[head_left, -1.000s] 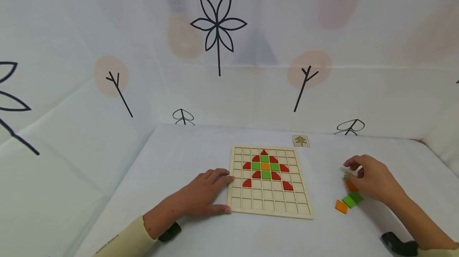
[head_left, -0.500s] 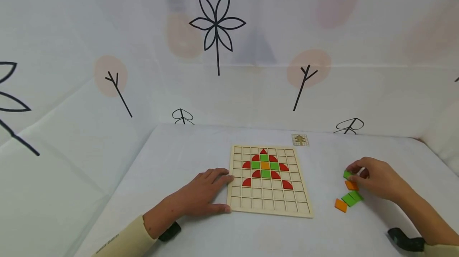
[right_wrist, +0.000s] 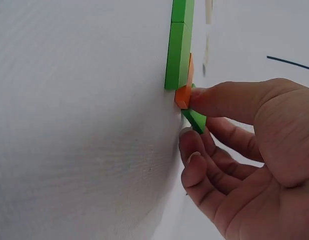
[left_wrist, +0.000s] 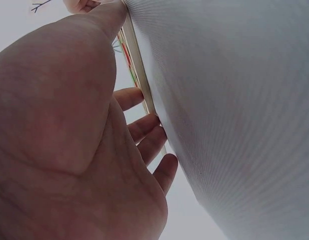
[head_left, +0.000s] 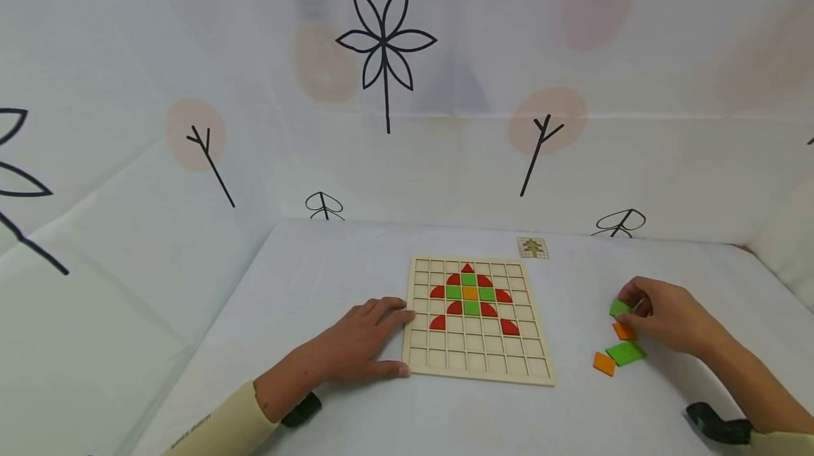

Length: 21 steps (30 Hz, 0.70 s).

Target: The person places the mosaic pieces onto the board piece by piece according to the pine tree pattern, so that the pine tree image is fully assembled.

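Observation:
My left hand (head_left: 359,341) lies with fingers spread at the left edge of a wooden grid board (head_left: 445,363); fingertips and thumb touch its side. Red, green and orange tiles (head_left: 470,293) form a tree-like pattern in the board's cells. Right of the board, my right hand (head_left: 673,316) pinches a green tile (head_left: 620,308) between thumb and fingers. In the right wrist view that green tile (right_wrist: 195,120) is tilted. Close by the thumb lies an orange tile (head_left: 626,331), partly covered by the hand.
Two green tiles (head_left: 626,353) lie side by side nearer the front, with another orange tile (head_left: 604,364) to their left. A small card (head_left: 532,247) printed with a tree on a grid lies behind the board. A white cloth (head_left: 331,251) covers the table.
My right hand's fingers have closed in on the far green tile and now pinch it. The two nearer green tiles have shifted slightly together. My left hand stays at the board.

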Each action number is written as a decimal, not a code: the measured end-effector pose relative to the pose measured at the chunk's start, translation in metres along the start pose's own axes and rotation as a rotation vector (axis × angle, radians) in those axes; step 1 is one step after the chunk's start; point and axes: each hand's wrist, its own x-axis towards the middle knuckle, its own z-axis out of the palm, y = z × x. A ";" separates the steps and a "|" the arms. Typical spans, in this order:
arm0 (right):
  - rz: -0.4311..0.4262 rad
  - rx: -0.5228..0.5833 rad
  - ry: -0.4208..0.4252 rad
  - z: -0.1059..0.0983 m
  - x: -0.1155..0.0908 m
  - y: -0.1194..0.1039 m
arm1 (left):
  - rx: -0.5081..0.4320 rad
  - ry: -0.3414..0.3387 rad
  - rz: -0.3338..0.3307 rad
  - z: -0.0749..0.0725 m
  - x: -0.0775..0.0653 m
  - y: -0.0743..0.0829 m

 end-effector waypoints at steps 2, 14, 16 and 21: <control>-0.005 0.002 0.008 0.000 0.000 0.000 | -0.006 -0.002 -0.003 0.001 0.000 0.000; -0.036 0.058 0.026 0.003 -0.002 -0.019 | -0.003 -0.008 -0.006 0.003 0.002 -0.002; -0.041 0.073 0.027 0.002 -0.003 -0.028 | -0.004 -0.006 -0.005 0.003 0.002 -0.002; -0.066 0.128 0.018 0.003 -0.004 -0.058 | -0.010 0.001 -0.004 0.003 0.001 -0.003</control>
